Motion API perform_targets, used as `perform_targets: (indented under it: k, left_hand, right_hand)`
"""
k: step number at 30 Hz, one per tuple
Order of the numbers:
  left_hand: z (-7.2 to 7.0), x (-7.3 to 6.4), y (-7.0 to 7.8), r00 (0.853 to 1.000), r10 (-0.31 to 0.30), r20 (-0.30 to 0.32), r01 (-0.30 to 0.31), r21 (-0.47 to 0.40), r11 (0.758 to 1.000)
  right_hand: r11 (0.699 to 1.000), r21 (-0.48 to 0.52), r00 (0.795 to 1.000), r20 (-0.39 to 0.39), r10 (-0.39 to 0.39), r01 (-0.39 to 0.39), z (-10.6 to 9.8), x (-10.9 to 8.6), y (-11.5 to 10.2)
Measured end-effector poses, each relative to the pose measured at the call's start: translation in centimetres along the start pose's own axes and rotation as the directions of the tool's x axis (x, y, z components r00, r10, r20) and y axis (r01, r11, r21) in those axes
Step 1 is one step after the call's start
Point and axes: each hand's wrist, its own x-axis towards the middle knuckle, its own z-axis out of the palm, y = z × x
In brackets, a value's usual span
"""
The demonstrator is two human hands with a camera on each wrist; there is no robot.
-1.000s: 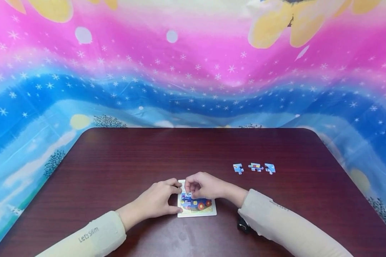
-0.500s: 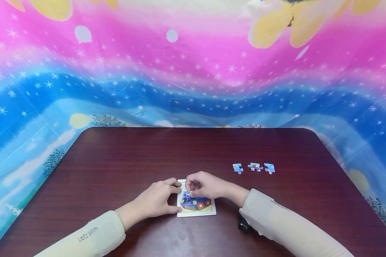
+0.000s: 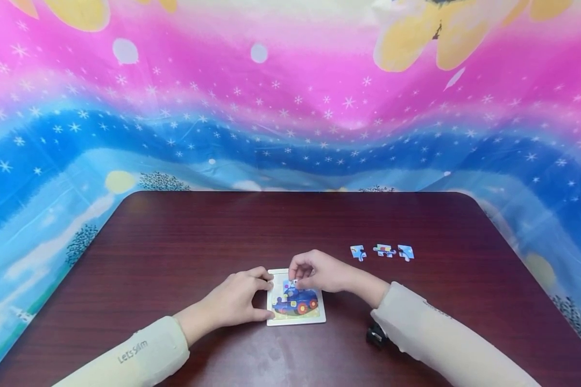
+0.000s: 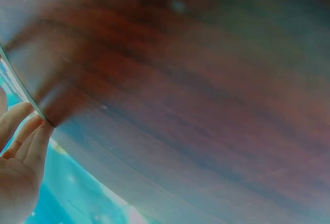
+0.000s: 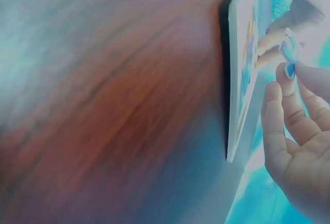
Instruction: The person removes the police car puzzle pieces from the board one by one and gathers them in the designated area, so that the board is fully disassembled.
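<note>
A small jigsaw puzzle board [image 3: 297, 322] with a pale rim lies on the table near the front. Its picture shows a blue vehicle with red wheels, and its upper part is partly pale and bare. My left hand [image 3: 232, 298] touches the board's left edge, thumb near the lower corner and fingers near the upper one. Over the upper part of the board, my right hand [image 3: 321, 271] pinches a puzzle piece [image 5: 290, 54] between thumb and finger. In the right wrist view that piece is apart from the board, and its blue and white face is partly hidden by the fingers.
Three loose puzzle pieces lie in a row farther back on the right: a left one [image 3: 358, 252], a middle one [image 3: 384, 251] and a right one [image 3: 405, 252]. Behind the dark wooden table [image 3: 198, 226] hangs a colourful cloth [image 3: 290, 107].
My right hand has moved a little right and away from me with the pinched piece, uncovering more of the vehicle picture. The left hand has stayed at the board's edge.
</note>
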Motion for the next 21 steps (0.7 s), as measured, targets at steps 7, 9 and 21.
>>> perform_targets:
  k: [7, 9, 21]
  left_hand:
    - [0.0, -0.1, -0.1, 1.0, -0.009, 0.007, 0.009, 0.0, 1.0]
    - [0.0, -0.1, -0.1, 1.0, -0.009, 0.008, 0.009, 0.004, 1.0]
    - [0.0, -0.1, -0.1, 1.0, -0.008, 0.012, 0.008, 0.017, 1.0]
  right_hand:
    - [0.999, 0.015, 0.999, -0.037, 0.037, -0.036, -1.1, -1.6, 0.8]
    - [0.998, 0.027, 0.997, -0.052, 0.05, -0.049, -1.5, -2.1, 1.0]
    - [0.996, 0.042, 0.99, -0.114, 0.085, -0.08, -4.0, -5.4, 2.4]
